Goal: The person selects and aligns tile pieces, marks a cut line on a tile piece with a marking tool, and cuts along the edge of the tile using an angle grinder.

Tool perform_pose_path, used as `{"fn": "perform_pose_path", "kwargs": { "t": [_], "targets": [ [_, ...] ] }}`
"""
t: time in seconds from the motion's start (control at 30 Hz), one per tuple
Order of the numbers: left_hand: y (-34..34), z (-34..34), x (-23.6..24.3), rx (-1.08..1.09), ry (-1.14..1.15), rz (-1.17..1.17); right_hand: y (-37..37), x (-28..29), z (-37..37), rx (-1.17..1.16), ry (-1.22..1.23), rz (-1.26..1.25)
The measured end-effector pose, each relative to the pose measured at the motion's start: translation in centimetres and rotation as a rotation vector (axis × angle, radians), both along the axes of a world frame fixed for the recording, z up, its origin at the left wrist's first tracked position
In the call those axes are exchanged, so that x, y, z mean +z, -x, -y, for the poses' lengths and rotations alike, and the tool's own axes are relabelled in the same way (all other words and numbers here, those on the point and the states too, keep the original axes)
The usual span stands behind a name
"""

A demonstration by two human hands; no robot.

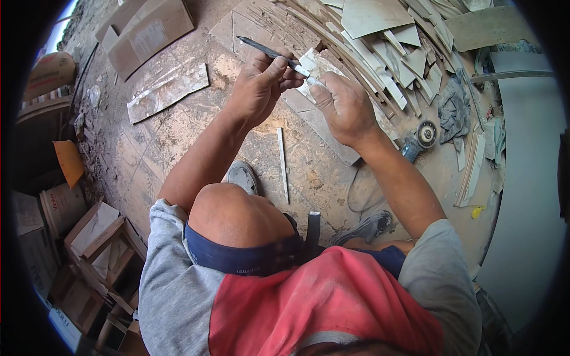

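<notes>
My left hand (264,80) holds a long dark pencil-like tool (255,45) with a pointed tip toward the upper left and a pale section at the other end. My right hand (341,107) is closed at that pale end (303,71), with the thumb pressed on a small whitish piece; whether that is part of the tool is unclear. Just behind my hands lies a chipped pale board or tile piece (310,56). A narrow pale strip (282,163) lies on the floor below my hands, between my feet.
An angle grinder (418,139) with its cord lies on my right, beside a grey rag (454,107). Tile offcuts (380,53) are heaped at top right. A cardboard box (142,38), a flat piece (169,92), wooden crates (107,249) and a large pale panel (522,178) surround me.
</notes>
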State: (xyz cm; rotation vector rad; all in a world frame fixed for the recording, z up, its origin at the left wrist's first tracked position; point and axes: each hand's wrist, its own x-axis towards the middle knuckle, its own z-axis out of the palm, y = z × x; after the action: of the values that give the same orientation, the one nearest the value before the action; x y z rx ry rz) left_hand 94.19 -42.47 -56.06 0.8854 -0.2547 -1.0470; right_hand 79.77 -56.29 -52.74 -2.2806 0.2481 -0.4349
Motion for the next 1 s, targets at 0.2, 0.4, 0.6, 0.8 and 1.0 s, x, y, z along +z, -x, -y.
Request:
{"fn": "perform_pose_path", "kwargs": {
  "t": [0.2, 0.4, 0.6, 0.8, 1.0],
  "targets": [
    [-0.2, 0.2, -0.4, 0.015, 0.010, 0.072, -0.1, 0.1, 0.2, -0.058, -0.023, -0.003],
    [0.1, 0.8, -0.4, -0.054, 0.037, 0.162, 0.0, 0.0, 0.8, -0.042, 0.005, -0.050],
    [1.1, 1.1, -2.6, -0.087, 0.042, 0.266, 0.5, -1.3, 0.9, -0.033, 0.060, -0.110],
    [2.5, 0.7, -4.4, -0.108, -0.039, 0.173, 1.8, -3.2, 0.0, -0.036, -0.082, -0.162],
    [3.5, 1.4, -5.1, -0.186, -0.153, 0.309, 1.9, -4.5, 0.3, -0.051, -0.256, -0.227]
  ]
}}
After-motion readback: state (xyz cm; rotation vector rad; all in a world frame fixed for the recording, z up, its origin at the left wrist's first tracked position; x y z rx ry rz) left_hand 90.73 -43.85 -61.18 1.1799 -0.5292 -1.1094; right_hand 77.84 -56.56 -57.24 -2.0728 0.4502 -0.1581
